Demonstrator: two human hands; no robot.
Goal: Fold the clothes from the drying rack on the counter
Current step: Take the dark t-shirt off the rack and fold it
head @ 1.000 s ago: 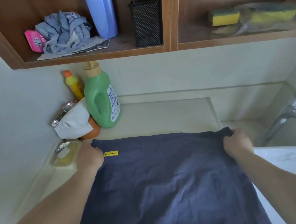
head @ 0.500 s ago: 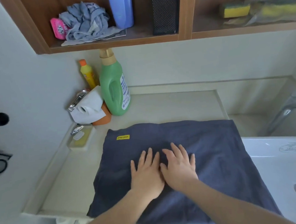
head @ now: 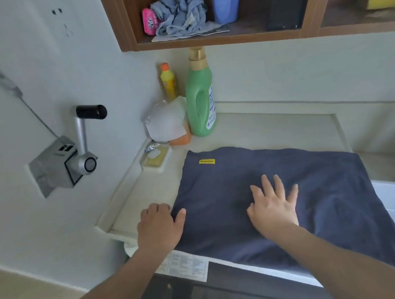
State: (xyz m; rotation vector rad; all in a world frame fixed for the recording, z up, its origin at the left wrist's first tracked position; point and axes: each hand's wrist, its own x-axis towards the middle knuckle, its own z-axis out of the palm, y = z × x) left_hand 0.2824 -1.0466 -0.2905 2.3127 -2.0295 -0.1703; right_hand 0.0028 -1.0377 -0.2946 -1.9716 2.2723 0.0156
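Note:
A dark navy garment (head: 317, 185) with a small yellow label lies spread flat on the pale counter (head: 274, 126), its near edge hanging over the front. My right hand (head: 274, 205) presses flat on the cloth's middle with fingers spread. At the cloth's left edge, my left hand (head: 159, 227) has its thumb on top of the fabric and its fingers curled at the edge. The drying rack is out of view.
A green detergent bottle (head: 200, 97), a yellow bottle (head: 168, 80), a white wrapped item and a soap dish (head: 154, 157) crowd the counter's back left corner. A wooden shelf (head: 228, 37) hangs above. A metal crank (head: 83, 146) juts from the left wall. A white sink is at the right.
My left hand has slid from the cloth's middle to its left edge. My right hand stays pressed on the middle. The view has swung left and down.

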